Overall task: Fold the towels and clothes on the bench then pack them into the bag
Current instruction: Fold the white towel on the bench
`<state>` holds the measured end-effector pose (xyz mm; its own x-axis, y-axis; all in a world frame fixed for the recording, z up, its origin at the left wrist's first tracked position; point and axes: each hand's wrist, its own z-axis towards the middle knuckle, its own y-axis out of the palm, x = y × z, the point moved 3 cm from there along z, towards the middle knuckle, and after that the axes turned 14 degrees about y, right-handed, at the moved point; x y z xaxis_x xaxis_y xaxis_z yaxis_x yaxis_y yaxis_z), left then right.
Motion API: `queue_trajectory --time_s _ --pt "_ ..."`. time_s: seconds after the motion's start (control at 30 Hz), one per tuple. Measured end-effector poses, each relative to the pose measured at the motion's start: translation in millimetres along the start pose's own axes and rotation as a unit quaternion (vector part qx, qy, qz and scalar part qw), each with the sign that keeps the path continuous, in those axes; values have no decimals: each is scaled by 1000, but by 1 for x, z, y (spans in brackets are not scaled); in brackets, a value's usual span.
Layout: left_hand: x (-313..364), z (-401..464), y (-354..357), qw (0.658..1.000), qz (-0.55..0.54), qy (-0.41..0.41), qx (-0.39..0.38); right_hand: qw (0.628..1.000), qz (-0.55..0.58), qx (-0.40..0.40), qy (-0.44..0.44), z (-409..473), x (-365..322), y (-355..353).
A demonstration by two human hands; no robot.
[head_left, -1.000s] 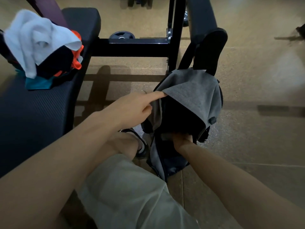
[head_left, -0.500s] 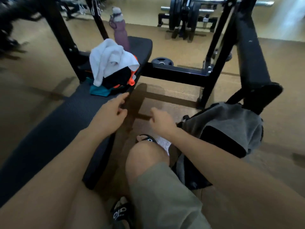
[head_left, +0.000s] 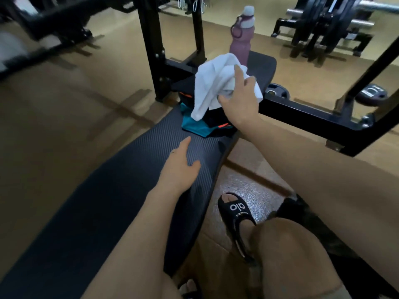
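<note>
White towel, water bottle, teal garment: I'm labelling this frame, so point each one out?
white towel [head_left: 208,87], head view, left drape.
water bottle [head_left: 241,43], head view, body.
teal garment [head_left: 191,125], head view, front edge.

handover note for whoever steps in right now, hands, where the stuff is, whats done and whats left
Right hand: on the white towel atop the pile, fingers starting to close; no firm grip visible.
Left hand: open, flat on the bench.
Clothes pile (teal, black, orange) sits unfolded under the towel, a water bottle behind it.
The bag is not clearly in view.
Done: nothing folded here.
Left: fold everything, pack it.
</note>
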<state>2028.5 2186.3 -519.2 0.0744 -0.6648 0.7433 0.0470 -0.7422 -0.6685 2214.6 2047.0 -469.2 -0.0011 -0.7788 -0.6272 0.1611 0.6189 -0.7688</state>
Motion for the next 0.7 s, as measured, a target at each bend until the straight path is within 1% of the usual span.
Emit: queue_trajectory --time_s 0.07,0.13,0.2,0.23,0.3,0.37,0.43,0.47,0.53,0.6,0.67,0.7 --pt "-2 3 3 1000 0 6 -6 999 -45 7 21 21 -6 -1" --pt "-2 3 4 1000 -6 7 -9 996 -88 -12 27 36 -6 0" --pt "-1 4 4 1000 -25 4 -5 996 -87 -15 15 42 -6 -1" --pt "0 3 3 999 -36 5 5 997 -77 0 3 39 -7 -2" --pt "1 2 1 998 -51 8 30 997 -44 33 -45 20 -16 -7" --pt "4 0 -5 995 -76 8 63 989 0 55 -134 -17 -29 -16" --pt "13 -5 -14 988 -111 26 105 974 40 58 -214 -66 -37 -26" --pt "19 -10 -20 982 -133 44 130 967 56 54 -241 -90 -38 -32" --pt "28 -22 -33 968 -169 62 175 960 88 24 -266 -133 -35 -41" --pt "36 -38 -44 964 -174 48 197 959 112 -27 -259 -166 -26 -49" --pt "42 -56 -51 970 -146 36 193 956 125 -98 -245 -188 -16 -55" --pt "46 -64 -52 975 -127 41 179 954 129 -135 -237 -196 -12 -58"
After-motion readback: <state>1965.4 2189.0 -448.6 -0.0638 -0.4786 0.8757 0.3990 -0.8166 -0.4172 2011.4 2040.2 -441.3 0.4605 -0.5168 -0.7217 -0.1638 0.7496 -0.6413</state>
